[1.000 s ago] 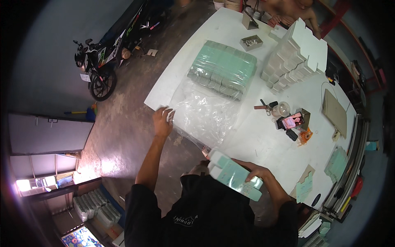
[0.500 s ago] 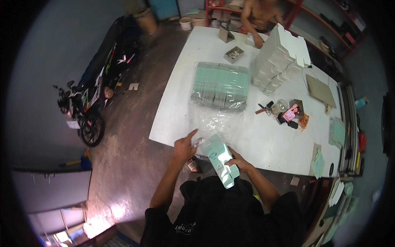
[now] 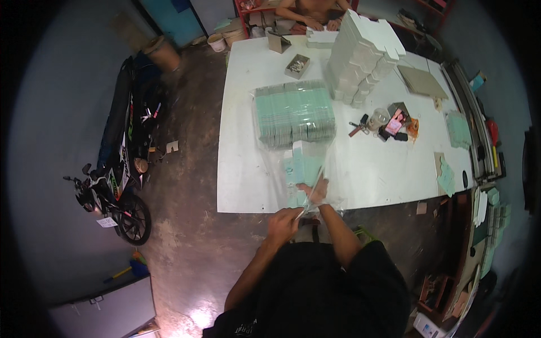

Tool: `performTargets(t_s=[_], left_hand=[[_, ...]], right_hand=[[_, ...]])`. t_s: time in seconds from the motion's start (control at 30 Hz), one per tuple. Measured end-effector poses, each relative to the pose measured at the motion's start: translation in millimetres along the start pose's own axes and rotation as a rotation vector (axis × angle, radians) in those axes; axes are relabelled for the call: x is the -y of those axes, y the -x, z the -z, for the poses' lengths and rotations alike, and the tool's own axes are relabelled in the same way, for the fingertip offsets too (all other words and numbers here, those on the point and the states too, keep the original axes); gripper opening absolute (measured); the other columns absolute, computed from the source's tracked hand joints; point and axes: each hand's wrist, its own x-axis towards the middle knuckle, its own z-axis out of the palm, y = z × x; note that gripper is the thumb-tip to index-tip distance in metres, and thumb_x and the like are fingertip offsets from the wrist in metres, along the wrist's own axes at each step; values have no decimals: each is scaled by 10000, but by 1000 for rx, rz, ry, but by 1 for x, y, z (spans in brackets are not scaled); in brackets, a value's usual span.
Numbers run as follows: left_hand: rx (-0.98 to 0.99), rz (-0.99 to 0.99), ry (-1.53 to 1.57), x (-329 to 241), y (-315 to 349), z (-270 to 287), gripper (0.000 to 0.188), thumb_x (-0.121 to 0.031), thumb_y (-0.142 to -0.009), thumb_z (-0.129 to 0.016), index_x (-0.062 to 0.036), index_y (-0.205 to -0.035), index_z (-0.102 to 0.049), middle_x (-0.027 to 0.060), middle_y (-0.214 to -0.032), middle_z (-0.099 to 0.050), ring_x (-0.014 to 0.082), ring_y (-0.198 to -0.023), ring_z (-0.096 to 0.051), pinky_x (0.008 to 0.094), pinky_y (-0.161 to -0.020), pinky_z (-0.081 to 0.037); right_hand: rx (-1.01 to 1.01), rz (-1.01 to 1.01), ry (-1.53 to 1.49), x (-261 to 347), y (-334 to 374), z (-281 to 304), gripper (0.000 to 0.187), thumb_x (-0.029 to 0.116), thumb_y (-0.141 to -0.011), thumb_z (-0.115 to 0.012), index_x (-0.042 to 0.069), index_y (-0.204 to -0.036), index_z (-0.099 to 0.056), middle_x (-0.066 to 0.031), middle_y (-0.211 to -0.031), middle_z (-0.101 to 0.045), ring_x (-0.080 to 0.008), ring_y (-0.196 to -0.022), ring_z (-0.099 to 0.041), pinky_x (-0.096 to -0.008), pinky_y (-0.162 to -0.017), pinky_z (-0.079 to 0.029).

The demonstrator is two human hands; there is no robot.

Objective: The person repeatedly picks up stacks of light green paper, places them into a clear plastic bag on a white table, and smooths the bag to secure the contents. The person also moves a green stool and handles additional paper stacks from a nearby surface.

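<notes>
A clear plastic bag (image 3: 269, 163) lies on the white table with its mouth toward me. Rows of flat mint-green cartons (image 3: 293, 110) stand packed in its far part. At the table's near edge, my left hand (image 3: 283, 224) is closed on the rim of the bag's mouth. My right hand (image 3: 316, 191) reaches into the bag, closed around the near part of a flattened mint-green carton (image 3: 303, 163). That carton's far end touches or nearly touches the packed rows. Glare on the plastic partly blurs the fingers of my right hand.
A tall stack of white flat cartons (image 3: 360, 59) stands beyond the bag. Keys, a cup (image 3: 380, 117) and small items lie to the right. A small tray (image 3: 297, 66) sits at the back. Another person's hands (image 3: 324, 25) rest at the far edge. A motorcycle (image 3: 115, 169) stands left.
My right hand has carried the carton forward from the near edge into the bag. My left hand has moved from pointing to gripping the bag's rim. The view has shifted.
</notes>
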Motion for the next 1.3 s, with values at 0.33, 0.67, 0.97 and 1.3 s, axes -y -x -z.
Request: performTargets(t_s=[0.33, 0.67, 0.97, 1.3], left_hand=[[193, 121, 49, 5, 23, -4, 320, -55, -831, -662, -116, -1131, -752, 155, -964, -762, 352, -846, -735, 447, -762, -582], [223, 34, -50, 10, 25, -17, 320, -70, -837, -728, -111, -1155, -741, 147, -930, -752, 325, -794, -728, 427, -691, -583], [286, 41, -67, 16, 29, -22, 351, -68, -812, -739, -85, -1162, -730, 159, -894, -738, 323, -752, -721, 428, -640, -575], [285, 22, -24, 0, 20, -36, 313, -42, -808, -739, -76, -1119, -736, 164, -861, -722, 333, -748, -715, 430, -652, -577]], right_hand=[[-195, -139, 458, 4, -8, 30, 1319, 529, -592, -887, 188, -1653, -181, -332, -1432, -424, -518, -1327, -415, -656, -1072, -326], [-273, -66, 400, 21, -45, 34, 1289, 627, -676, -825, 162, -1664, -139, -431, -1579, -208, -570, -1496, -190, -718, -1174, -149], [-420, 10, 405, 12, -10, 25, 1182, 819, -819, -574, 45, -1635, -213, -491, -1573, -107, -611, -1508, -62, -801, -1120, -30], [-455, -105, 466, 22, -48, 35, 1205, 835, -835, -536, -20, -1617, -208, -493, -1568, -131, -644, -1486, -73, -755, -1163, -30]])
